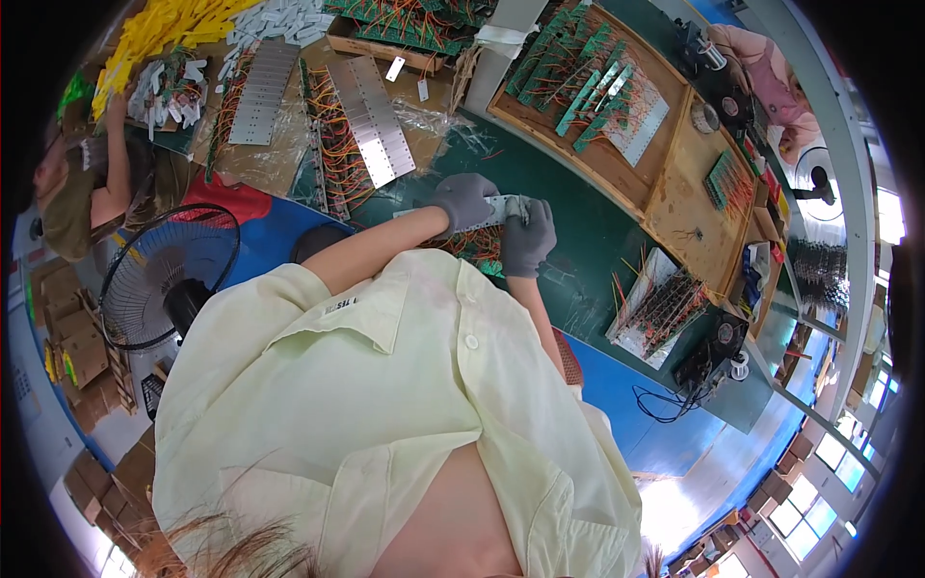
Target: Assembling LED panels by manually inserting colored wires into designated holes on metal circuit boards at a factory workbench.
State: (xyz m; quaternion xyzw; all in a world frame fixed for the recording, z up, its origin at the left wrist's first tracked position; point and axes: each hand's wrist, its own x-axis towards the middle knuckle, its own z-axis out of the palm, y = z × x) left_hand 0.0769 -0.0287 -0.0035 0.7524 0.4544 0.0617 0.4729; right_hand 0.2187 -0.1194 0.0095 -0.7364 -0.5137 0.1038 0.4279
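Observation:
A long pale metal plate with small holes point(496, 208) lies across the bench edge in front of me. My left hand point(466, 204), in a grey glove, is closed on its left part. My right hand point(528, 241), gloved too, bends its fingers over the plate's right end; whether a small part sits between those fingertips is too fine to make out. Just under the plate, nearer my chest, show green circuit boards with orange wires point(474, 247), partly hidden by my arm and shirt.
Left of my hands lie perforated metal plates point(371, 120) beside wired boards. A wooden tray point(568, 144) of green boards stands far right, with a wired bundle point(660, 306) nearer. A black fan point(169, 275) is at left. Two other people work at the far left and far right.

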